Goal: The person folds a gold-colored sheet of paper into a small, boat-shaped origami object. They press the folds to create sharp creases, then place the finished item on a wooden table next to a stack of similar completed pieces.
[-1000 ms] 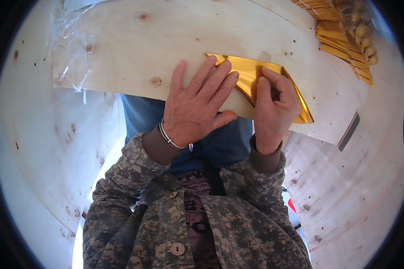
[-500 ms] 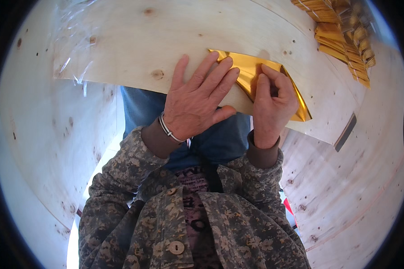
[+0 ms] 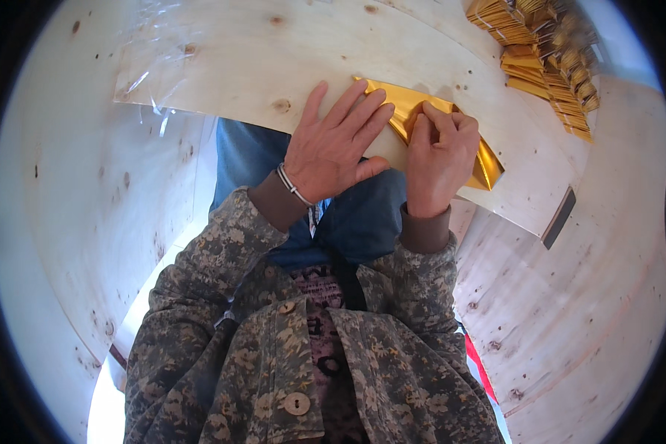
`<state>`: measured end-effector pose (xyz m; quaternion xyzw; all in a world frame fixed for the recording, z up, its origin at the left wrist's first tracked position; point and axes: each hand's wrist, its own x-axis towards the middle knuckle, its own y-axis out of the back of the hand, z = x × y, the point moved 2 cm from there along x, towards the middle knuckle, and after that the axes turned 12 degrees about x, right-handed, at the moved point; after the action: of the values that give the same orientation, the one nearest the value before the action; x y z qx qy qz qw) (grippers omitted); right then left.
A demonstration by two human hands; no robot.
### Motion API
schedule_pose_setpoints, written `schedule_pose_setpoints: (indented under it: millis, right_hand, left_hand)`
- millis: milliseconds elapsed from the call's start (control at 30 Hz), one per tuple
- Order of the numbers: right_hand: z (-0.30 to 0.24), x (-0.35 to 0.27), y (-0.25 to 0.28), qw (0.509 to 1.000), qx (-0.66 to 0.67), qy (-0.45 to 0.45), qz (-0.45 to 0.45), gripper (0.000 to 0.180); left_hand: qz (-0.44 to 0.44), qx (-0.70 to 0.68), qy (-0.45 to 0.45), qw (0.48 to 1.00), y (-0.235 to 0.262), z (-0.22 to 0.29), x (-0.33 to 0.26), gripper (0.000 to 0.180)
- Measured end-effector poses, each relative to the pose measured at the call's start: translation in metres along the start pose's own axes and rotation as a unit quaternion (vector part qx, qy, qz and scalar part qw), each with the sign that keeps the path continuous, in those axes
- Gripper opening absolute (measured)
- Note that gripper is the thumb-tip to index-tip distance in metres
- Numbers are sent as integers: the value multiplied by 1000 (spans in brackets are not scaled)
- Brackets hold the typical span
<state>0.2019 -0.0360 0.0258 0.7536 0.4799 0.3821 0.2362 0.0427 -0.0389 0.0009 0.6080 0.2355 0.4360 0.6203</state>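
A shiny gold foil paper lies slantwise on the pale wooden board, folded into a long shape with a pointed left end. My left hand rests flat with its fingers spread, the fingertips on the paper's left end. At the paper's middle, my right hand has thumb and forefinger pinched together on the foil, the other fingers curled. Part of the paper is hidden under the right hand, and its right end shows beyond the knuckles.
The wooden board spans my lap. Bundled stacks of folded gold paper sit at the far right. Clear plastic strips hang over the board's left edge. A dark strip marks its right corner. Wooden panels stand at both sides.
My right thumb and fingers have shifted slightly on the foil, with the fingers closer together. The left hand keeps its place on the paper. The whole view has shifted a little.
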Motion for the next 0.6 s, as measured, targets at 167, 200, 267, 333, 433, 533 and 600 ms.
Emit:
schedule_pose_setpoints:
  millis: [167,200,267,333,433,533,600]
  right_hand:
    - [-2,5,1,998,-39,51,8,11]
    - [-2,5,1,998,-41,53,5,11]
    - [-2,5,2,998,-41,51,-5,11]
    - [-2,5,2,998,-37,54,-3,11]
    - [2,6,4,998,-32,51,-23,13]
    - [8,7,7,997,-31,44,-54,15]
    - [12,9,8,995,-31,41,-82,16]
  left_hand:
    - [2,-4,4,1000,5,3,1,74]
    - [-4,-2,6,1000,6,3,1,75]
    - [12,-29,-8,999,9,7,4,79]
    - [4,-51,-27,998,8,12,6,83]
    - [-20,-64,-51,996,4,16,6,89]
    - [-29,-26,-71,997,1,15,4,91]
    - [-42,19,-89,995,1,12,3,91]
